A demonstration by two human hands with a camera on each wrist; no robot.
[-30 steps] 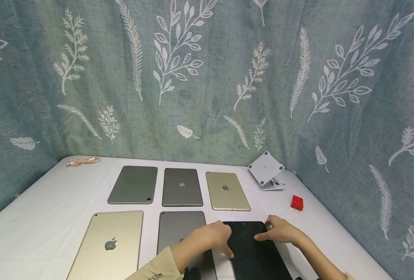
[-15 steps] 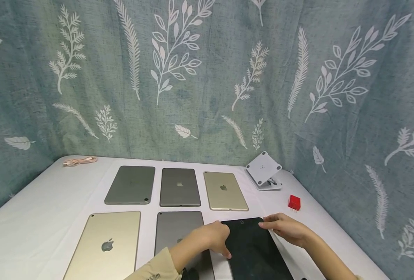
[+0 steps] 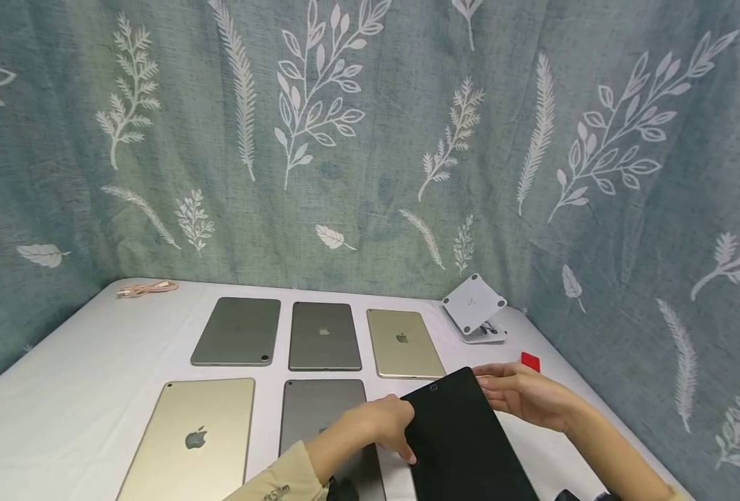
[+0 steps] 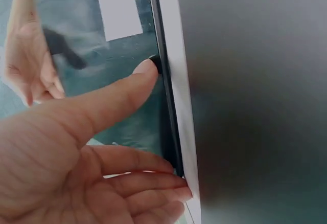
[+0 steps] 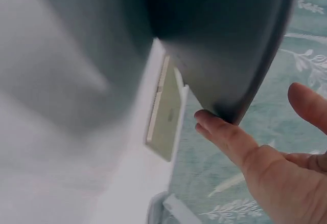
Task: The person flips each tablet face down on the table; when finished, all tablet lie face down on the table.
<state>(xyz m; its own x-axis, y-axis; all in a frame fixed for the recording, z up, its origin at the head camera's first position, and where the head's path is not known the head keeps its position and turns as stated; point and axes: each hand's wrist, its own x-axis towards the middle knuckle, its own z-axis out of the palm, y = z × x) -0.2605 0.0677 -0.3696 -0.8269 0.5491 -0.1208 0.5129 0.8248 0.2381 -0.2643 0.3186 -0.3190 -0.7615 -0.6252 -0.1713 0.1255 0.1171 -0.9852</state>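
Observation:
A black-screened tablet (image 3: 470, 445) lies face up at the front right, its right side tipped up off the white table. My left hand (image 3: 379, 426) holds its left edge, the thumb on the glass and the fingers along the side in the left wrist view. At the raised far right corner is my right hand (image 3: 529, 398). In the right wrist view, its straight fingers (image 5: 227, 134) touch the underside near that corner while the thumb (image 5: 309, 106) stands away. Beneath my left forearm lies a grey tablet (image 3: 320, 403), partly covered.
Face down lie a large gold tablet (image 3: 188, 424), a dark green-grey tablet (image 3: 238, 330), a dark grey tablet (image 3: 325, 348) and a small gold tablet (image 3: 404, 351). Behind stand a silver stand (image 3: 475, 313) and a coiled cable (image 3: 147, 289). A red charger (image 3: 530, 361) is half hidden.
The black-screened tablet's right side has risen, tilting it leftward. My right thumb has come off the glass and the fingers have moved under the corner. The left hand keeps its hold.

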